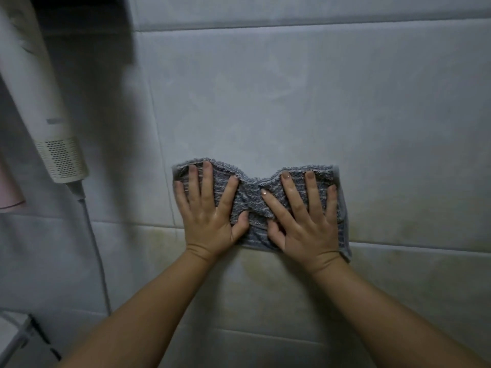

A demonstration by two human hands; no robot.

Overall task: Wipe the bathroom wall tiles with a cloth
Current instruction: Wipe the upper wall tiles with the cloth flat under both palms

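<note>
A grey-blue striped terry cloth [253, 197] is spread flat against the pale wall tiles [265, 102], bunched in the middle between my hands. My left hand [207, 208] presses on its left half with fingers straight and spread. My right hand [305, 216] presses on its right half the same way, fingers splayed. Both thumbs point inward toward the cloth's creased centre. The cloth straddles a horizontal grout line [411, 247].
A white hair dryer [50, 123] hangs on the wall at the left, its cord [98, 256] trailing down. A pink object [9, 192] shows at the left edge. A white rack corner [16, 333] sits at the bottom left. The lower tiles [265, 288] look yellowish.
</note>
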